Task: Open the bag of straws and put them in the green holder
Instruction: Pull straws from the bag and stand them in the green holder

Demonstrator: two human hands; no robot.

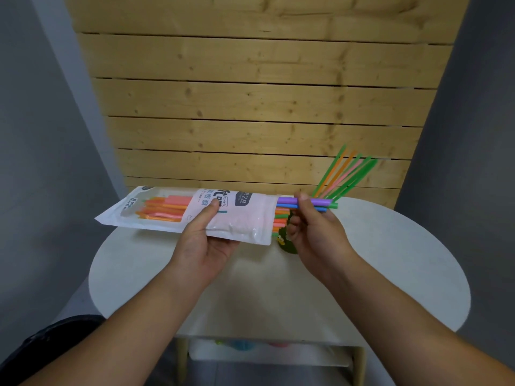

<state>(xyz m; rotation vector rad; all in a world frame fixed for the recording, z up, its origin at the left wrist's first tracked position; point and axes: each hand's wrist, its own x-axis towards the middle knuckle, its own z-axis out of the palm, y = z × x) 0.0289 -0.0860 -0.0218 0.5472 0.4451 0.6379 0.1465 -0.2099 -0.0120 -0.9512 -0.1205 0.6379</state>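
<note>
Two hands pull straws out of a bag.

The left hand grips the bag above the white table. The right hand pinches purple, blue and green straws at its mouth. Behind sits the green holder, with straws inside.

The flat white plastic straw bag carries a dark grey label patch and teal and dark lettering on its pale pink-tinted middle; through its clear left window show orange and salmon-pink straws. At the bag's open right end, orange, pink and green straw tips stick out. A small bundle of purple, blue and green straws lies just beyond that end. Farther right, thin green, orange and pink straws fan out from the dark green holder, which bears a small yellow mark. The round table is off-white. The slatted wooden wall behind is pale yellow-brown with darker knots.
</note>
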